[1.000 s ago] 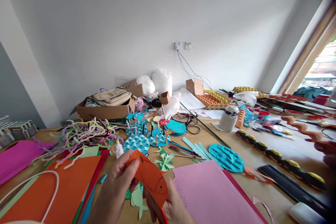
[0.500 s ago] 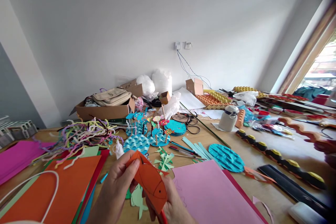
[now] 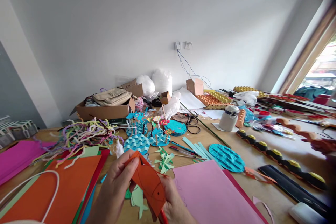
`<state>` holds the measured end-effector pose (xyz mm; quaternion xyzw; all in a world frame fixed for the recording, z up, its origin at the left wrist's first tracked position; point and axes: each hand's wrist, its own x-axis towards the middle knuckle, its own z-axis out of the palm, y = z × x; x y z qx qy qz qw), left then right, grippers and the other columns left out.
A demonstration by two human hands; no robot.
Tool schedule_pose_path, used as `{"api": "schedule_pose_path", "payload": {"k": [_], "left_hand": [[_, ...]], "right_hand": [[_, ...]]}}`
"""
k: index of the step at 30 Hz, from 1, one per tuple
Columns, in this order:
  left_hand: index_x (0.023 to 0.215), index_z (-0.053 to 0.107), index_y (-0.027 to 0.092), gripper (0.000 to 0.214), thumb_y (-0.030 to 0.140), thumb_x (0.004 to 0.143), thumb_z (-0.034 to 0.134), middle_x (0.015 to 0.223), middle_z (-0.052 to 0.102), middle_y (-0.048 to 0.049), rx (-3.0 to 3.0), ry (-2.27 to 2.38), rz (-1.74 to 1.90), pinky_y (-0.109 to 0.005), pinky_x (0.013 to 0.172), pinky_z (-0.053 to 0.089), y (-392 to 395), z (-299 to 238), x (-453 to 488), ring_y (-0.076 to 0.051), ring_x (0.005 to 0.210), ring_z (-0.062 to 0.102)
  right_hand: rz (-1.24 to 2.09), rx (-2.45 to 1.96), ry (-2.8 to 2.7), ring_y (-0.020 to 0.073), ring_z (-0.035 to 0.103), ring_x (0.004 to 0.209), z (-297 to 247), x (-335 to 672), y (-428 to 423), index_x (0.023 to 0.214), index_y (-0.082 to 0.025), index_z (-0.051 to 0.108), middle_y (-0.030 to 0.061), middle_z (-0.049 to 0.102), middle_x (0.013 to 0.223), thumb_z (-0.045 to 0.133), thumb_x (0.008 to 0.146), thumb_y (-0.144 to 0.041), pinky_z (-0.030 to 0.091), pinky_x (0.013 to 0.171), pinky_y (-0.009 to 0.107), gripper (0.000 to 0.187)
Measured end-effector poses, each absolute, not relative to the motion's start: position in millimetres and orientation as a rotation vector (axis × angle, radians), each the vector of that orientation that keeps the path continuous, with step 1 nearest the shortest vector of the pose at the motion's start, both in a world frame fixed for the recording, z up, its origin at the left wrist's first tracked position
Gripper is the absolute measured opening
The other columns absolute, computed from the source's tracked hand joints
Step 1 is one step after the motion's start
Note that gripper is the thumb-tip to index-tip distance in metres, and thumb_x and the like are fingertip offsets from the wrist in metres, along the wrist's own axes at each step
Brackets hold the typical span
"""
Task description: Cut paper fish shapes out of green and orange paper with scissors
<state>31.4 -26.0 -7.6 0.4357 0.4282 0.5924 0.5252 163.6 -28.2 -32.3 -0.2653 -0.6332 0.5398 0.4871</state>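
An orange paper piece [image 3: 149,183] with a fish drawn on it in dark lines is held up over the table. My left hand [image 3: 118,178] pinches its upper left end between thumb and fingers. At the lower right of the paper, my right hand [image 3: 172,196] is closed around a red handle [image 3: 163,216], which looks like that of scissors; their blades are hidden behind the paper. Below and behind the orange piece lies a light green paper fish cutout [image 3: 138,197]. Pale green paper scraps [image 3: 165,161] lie just beyond my hands.
Orange sheets [image 3: 52,185] lie at left, pink paper [image 3: 210,189] at right. Farther back are a pipe-cleaner heap [image 3: 91,134], a glue bottle [image 3: 119,148], blue wavy discs [image 3: 226,157], pencils [image 3: 183,148] and a white jug [image 3: 229,119]. A painted egg-carton strip [image 3: 275,154] runs along the right.
The orange paper has shifted slightly left and tilted a little, with my left hand following. The narrow orange tip beside my right hand shows less now.
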Motion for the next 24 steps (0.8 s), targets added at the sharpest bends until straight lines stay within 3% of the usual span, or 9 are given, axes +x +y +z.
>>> {"api": "schedule_pose_path", "payload": {"k": [10,18,24], "left_hand": [[0.059,0.06,0.019,0.03,0.044,0.072,0.07,0.051,0.048,0.0055,1.068,1.048,1.406,-0.016,0.042,0.033,-26,-11,31,-0.009,0.046,0.038],[0.061,0.06,0.02,0.029,0.045,0.07,0.071,0.052,0.048,0.0057,1.007,1.035,1.402,-0.016,0.041,0.033,-25,-12,32,-0.009,0.047,0.038],[0.06,0.059,0.02,0.03,0.046,0.069,0.072,0.052,0.047,0.0059,1.005,1.036,1.413,-0.016,0.041,0.034,-27,-11,34,-0.009,0.048,0.037]], "right_hand": [[1.371,-0.611,-1.618,0.0186,0.056,0.073,-37,167,-25,0.08,-0.014,0.072,0.0029,0.058,0.07,0.059,0.082,-0.059,0.047,0.073,0.028,0.047],[1.35,-0.702,-1.516,0.02,0.057,0.069,-43,156,-25,0.081,-0.012,0.071,0.0033,0.056,0.062,0.059,0.073,-0.07,0.049,0.064,0.028,0.059],[1.336,-0.706,-1.544,0.0152,0.052,0.058,-40,165,-29,0.08,-0.013,0.07,0.0014,0.054,0.058,0.065,0.072,-0.063,0.046,0.055,0.024,0.051]]}}
